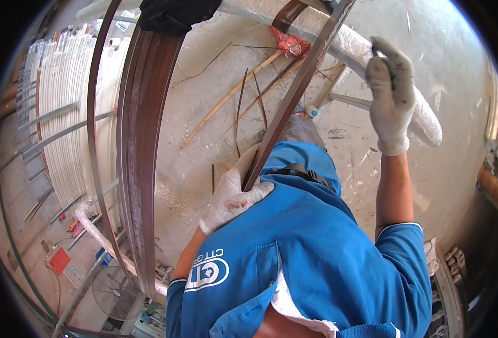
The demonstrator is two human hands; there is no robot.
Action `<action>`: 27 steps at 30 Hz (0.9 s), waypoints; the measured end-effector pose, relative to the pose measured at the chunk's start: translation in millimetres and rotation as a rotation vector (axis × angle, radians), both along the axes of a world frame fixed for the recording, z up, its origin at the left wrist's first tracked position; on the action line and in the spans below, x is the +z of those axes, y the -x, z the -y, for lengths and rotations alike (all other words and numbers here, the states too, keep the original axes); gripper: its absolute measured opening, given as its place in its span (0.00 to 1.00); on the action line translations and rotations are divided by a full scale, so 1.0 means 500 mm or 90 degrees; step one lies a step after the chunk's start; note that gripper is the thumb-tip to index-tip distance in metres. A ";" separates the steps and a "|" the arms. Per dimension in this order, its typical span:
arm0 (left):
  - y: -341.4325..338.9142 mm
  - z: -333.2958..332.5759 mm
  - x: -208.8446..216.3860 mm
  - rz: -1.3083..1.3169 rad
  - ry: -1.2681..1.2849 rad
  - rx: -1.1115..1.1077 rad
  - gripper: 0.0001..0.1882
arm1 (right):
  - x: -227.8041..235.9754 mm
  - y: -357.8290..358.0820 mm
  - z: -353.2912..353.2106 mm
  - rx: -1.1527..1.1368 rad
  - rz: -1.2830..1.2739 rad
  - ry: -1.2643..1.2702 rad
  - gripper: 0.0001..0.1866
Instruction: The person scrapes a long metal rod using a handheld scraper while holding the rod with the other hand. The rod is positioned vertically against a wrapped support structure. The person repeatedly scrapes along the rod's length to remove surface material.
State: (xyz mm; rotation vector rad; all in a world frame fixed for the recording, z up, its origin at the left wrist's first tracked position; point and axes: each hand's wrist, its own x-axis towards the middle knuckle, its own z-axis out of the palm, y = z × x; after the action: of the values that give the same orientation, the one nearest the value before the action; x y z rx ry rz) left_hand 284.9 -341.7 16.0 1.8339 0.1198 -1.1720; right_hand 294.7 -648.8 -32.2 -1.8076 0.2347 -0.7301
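Observation:
My left hand (233,197), in a whitish work glove, is closed around the near end of a long dark brown strip (294,98). The strip slants away from my waist toward the upper right. My right hand (392,98), gloved in the same way with greyish fingertips, is raised to the right of the strip. Its fingers are stretched out and I see nothing in them. Behind it runs a long support bar (353,48) wrapped in clear and whitish plastic; whether the right hand touches it I cannot tell.
Long brown profiles (143,135) stand at my left, with a black cloth (176,16) over their far end. Beyond is a metal rack (57,115) of white profiles (66,73). Wooden sticks (226,104) and a red plastic bundle (289,44) lie ahead. A fan (114,292) stands lower left.

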 end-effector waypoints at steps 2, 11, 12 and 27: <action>0.000 0.000 0.000 0.007 0.001 -0.007 0.41 | 0.018 -0.002 0.015 -0.059 -0.006 -0.070 0.15; -0.003 0.007 0.016 -0.015 0.011 0.008 0.40 | 0.021 0.027 -0.047 0.251 -0.202 -0.068 0.21; -0.002 0.007 0.017 -0.012 0.007 0.010 0.40 | 0.016 0.028 -0.053 0.256 -0.198 -0.060 0.21; -0.003 0.013 0.021 -0.012 0.013 0.019 0.35 | 0.005 0.012 -0.057 0.229 -0.166 -0.002 0.20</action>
State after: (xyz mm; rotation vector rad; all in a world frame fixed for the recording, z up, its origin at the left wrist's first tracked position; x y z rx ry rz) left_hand 286.2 -348.1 26.4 1.7969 0.1456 -1.1656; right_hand 288.7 -620.3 -29.6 -1.8738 0.0757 -0.2410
